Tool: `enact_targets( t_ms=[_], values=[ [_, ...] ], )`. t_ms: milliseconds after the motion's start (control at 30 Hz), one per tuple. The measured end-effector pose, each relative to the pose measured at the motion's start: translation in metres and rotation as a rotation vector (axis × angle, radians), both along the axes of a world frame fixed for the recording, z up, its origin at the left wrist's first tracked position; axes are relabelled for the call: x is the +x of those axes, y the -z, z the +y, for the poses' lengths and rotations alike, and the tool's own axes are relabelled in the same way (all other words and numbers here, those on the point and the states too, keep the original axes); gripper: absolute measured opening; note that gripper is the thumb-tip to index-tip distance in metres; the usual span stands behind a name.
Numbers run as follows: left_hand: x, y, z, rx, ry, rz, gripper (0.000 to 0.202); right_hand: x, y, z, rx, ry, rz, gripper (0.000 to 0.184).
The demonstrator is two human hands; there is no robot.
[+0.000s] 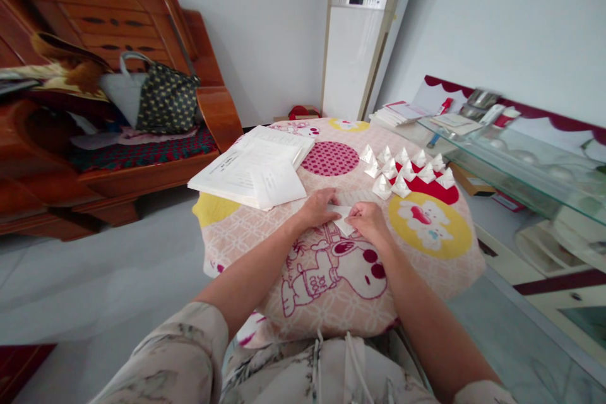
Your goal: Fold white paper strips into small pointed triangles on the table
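Note:
A small folded piece of white paper point(344, 225) lies on the patterned tablecloth point(265, 246) between my two hands. My left hand point(318, 207) rests along its left edge, fingers bent and pressing on it. Curled fingers of my right hand point(368, 219) pinch the paper's right side. Beyond my left hand sits a stack of printed sheets point(231, 167), with a loose smaller sheet point(279, 184) on its near corner. Several folded white paper pieces point(401, 185), pointed at the top, stand in rows to the right.
At right is a glass-topped cabinet point(530, 170) holding papers point(400, 112) and metal containers point(481, 101). A wooden sofa point(213, 107) with a dark patterned bag point(168, 100) stands at left. A tall white air conditioner point(355, 44) is behind the table.

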State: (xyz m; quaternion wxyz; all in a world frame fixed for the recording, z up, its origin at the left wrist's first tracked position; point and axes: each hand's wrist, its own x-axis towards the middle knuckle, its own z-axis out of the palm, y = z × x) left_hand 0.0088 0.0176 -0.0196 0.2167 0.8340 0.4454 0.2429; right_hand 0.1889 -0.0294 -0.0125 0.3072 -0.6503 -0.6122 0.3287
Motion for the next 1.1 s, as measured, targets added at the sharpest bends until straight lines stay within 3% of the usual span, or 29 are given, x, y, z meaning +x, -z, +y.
enact_targets(
  t_ms=[167,333,433,500,567,633,733,933,1100],
  values=[
    [-0.001,-0.003,-0.001,-0.043,-0.039,-0.018,0.020,0.009,0.001,0.000,0.039,0.004,0.138,0.005],
    [0.001,-0.008,-0.006,-0.015,0.002,-0.041,0.009,0.026,-0.002,0.004,0.350,0.177,0.074,0.013],
    [0.004,-0.012,-0.012,-0.049,0.013,-0.038,0.006,0.034,-0.005,0.006,0.454,0.192,0.023,0.019],
    [0.005,-0.014,-0.016,-0.055,0.024,-0.060,0.006,0.039,-0.005,0.007,0.406,0.133,0.051,0.029],
    [0.006,-0.015,-0.018,-0.061,0.038,-0.103,0.006,0.044,-0.003,0.008,0.257,0.038,0.129,0.037],
    [0.005,-0.015,-0.018,-0.085,0.037,-0.161,0.005,0.048,-0.001,0.008,0.102,-0.048,0.216,0.039],
    [0.003,-0.016,-0.016,-0.115,0.003,-0.241,0.005,0.053,-0.001,0.006,0.010,-0.123,0.272,0.039],
    [-0.002,-0.018,-0.011,-0.113,0.007,-0.258,0.018,0.055,-0.007,0.003,-0.008,-0.163,0.125,0.021],
    [-0.003,-0.017,-0.013,-0.053,0.126,-0.207,0.032,0.050,-0.002,0.005,0.158,-0.120,0.122,0.019]
  ],
)
